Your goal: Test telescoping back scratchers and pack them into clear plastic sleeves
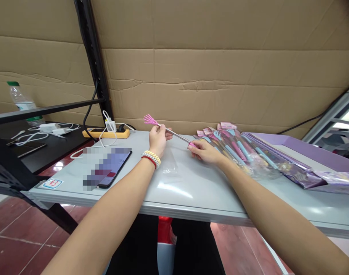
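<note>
A telescopic back scratcher (178, 136) with a pink hand-shaped head and a thin metal rod is held up over the grey table between both hands. My left hand (158, 138), with a braided bracelet at the wrist, pinches the rod just below the pink head. At the other end, my right hand (204, 151) is closed around the pink handle, most of which it hides. A clear plastic bag (170, 164) lies flat on the table beneath the rod. Right of my right hand is a pile of bagged back scratchers (238, 151) in pink, blue and yellow.
An open purple box (308, 152) stands at the right. To the left, a phone (114, 168) lies near a yellow power strip (105, 133) with white cables. A black shelf post (94, 53) rises behind, against the cardboard wall (220, 65). A bottle (24, 99) stands far left.
</note>
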The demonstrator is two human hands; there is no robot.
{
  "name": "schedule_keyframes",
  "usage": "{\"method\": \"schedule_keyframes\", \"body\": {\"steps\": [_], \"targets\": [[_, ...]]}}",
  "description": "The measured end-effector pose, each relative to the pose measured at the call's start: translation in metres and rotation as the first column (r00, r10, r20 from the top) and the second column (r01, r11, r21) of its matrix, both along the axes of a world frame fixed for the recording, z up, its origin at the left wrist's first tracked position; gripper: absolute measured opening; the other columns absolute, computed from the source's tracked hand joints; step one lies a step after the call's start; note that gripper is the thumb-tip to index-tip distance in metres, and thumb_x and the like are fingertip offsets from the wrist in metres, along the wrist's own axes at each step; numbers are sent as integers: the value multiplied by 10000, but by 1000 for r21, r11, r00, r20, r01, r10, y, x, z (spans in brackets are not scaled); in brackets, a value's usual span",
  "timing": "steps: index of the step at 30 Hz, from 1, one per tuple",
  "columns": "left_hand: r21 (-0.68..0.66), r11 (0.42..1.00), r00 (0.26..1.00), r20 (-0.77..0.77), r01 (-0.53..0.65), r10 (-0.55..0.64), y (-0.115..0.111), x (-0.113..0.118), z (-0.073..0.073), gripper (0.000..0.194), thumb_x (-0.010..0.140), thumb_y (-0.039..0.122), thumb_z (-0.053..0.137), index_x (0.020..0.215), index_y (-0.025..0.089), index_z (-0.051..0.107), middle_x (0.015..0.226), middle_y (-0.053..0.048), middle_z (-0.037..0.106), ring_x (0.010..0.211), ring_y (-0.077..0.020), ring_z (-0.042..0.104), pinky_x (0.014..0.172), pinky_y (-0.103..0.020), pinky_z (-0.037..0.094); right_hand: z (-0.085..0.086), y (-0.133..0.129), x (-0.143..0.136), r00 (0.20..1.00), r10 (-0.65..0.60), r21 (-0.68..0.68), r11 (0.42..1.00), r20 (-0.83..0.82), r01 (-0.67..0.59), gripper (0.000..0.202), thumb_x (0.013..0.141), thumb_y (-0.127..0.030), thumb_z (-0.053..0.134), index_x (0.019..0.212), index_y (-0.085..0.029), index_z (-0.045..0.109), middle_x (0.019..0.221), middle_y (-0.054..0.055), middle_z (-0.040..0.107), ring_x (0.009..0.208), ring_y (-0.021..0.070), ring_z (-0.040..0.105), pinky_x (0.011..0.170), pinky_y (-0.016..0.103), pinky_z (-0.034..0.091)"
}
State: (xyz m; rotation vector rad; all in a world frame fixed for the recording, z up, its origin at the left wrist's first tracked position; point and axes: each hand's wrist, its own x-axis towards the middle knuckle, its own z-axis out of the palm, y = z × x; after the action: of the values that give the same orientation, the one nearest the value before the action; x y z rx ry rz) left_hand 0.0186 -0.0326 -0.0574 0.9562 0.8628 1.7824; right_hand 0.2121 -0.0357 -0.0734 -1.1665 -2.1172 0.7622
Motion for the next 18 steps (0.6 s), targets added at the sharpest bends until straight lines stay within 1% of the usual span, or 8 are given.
{"method": "schedule_keyframes", "body": {"steps": [5, 8, 11, 14, 18], "targets": [[-7, 999, 998, -56, 42, -42, -1, -1, 0, 119, 912, 259, 502, 841, 168, 477, 804, -47, 673, 620, -106, 638, 638, -253, 524, 1, -2, -2, 999, -34, -41, 999, -42, 33, 429, 789, -614, 494, 722, -192, 461, 596, -12, 545, 428, 73, 369, 431, 232, 270], [-2, 999, 996, -74, 49, -49, 0, 0, 0, 135, 904, 283, 524, 844, 176, 470, 811, -42, 670, 591, -98, 620, 629, -252, 513, 1, -1, -2, 999, -45, -7, 999, -31, 45, 405, 802, -583, 480, 709, -189, 463, 594, -7, 551, 443, 79, 375, 457, 237, 284], [26, 999, 994, -102, 42, -40, 0, 1, -1, 126, 911, 262, 504, 827, 176, 464, 804, -41, 666, 538, -78, 576, 590, -234, 494, 1, -1, -3, 997, -69, 65, 996, 25, 67, 365, 814, -523, 474, 676, -184, 475, 584, 0, 549, 474, 90, 378, 492, 246, 289], [61, 997, 987, -156, 46, -36, 0, 1, -2, 120, 922, 232, 468, 817, 176, 462, 782, -32, 660, 504, -61, 536, 555, -208, 474, 1, 0, -4, 990, -84, 125, 990, 110, 70, 339, 815, -472, 460, 633, -186, 468, 544, -8, 503, 499, 101, 375, 521, 256, 292], [75, 995, 976, -212, 67, -50, 2, 0, -4, 121, 928, 223, 447, 818, 174, 455, 784, -28, 656, 496, -55, 521, 542, -199, 465, 0, 1, -5, 979, -97, 143, 987, 178, 72, 301, 807, -437, 448, 635, -191, 446, 551, -17, 474, 537, 112, 387, 550, 261, 296]]}}
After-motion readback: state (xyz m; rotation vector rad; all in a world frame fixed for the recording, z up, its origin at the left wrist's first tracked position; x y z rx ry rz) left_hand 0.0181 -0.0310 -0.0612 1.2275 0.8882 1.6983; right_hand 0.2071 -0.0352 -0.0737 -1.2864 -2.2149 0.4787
